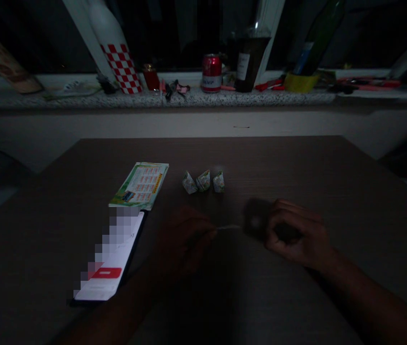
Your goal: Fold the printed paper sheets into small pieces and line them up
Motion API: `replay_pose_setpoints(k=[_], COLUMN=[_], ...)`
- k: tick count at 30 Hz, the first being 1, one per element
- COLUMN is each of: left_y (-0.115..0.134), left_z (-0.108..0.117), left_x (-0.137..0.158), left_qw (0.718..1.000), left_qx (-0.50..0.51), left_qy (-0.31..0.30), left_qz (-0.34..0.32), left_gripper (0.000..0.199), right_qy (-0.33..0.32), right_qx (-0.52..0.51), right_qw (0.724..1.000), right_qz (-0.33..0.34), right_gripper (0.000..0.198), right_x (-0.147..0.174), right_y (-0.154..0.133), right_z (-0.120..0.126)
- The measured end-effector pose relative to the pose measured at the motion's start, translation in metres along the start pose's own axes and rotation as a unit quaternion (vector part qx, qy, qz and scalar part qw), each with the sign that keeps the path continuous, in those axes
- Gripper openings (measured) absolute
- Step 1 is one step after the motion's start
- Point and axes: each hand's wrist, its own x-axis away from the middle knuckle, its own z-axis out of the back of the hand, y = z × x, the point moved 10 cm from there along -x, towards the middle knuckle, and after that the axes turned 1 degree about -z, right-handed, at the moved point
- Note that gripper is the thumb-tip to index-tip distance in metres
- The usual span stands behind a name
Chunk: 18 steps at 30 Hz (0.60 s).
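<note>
My left hand (185,239) is closed, thumb and forefinger pinching a thin white strand (229,226) that points right; whether it is thread or a paper edge I cannot tell. Opposite it, my right hand (295,235) has its fingers curled into a pinch, slightly blurred. Anything between those fingertips is too dark to make out. A dark round patch lies beside them, perhaps a shadow. Beyond my hands, three small folded paper pieces stand in a row: a left one (189,183), a middle one (203,180) and a right one (218,182), all printed.
Left of my hands lies a lit phone (110,261), touching or nearly touching a stack of printed calendar cards (140,186). Behind the dark wooden table (278,158), a stone sill (174,99) carries a checkered bottle (122,67), a red can (212,73), and a dark plastic cup (248,64).
</note>
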Motion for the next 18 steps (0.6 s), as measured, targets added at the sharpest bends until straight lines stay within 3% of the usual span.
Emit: replay_pose_setpoints(k=[11,18], left_y=[0.017,0.029], left_z=[-0.013,-0.014], left_x=[0.000,-0.002], left_qw=[0.998,0.998], left_qx=[0.048,0.009], left_qy=[-0.004,-0.005], left_qz=[-0.047,-0.069], left_gripper=[0.006,0.011], right_qy=[-0.003,-0.026], right_qx=[-0.066,-0.016], right_qw=[0.996,0.995], right_qz=[0.055,0.091], right_gripper=[0.019,0.021], right_x=[0.000,0.008], right_y=[-0.024,-0.028], right_z=[-0.016,-0.025])
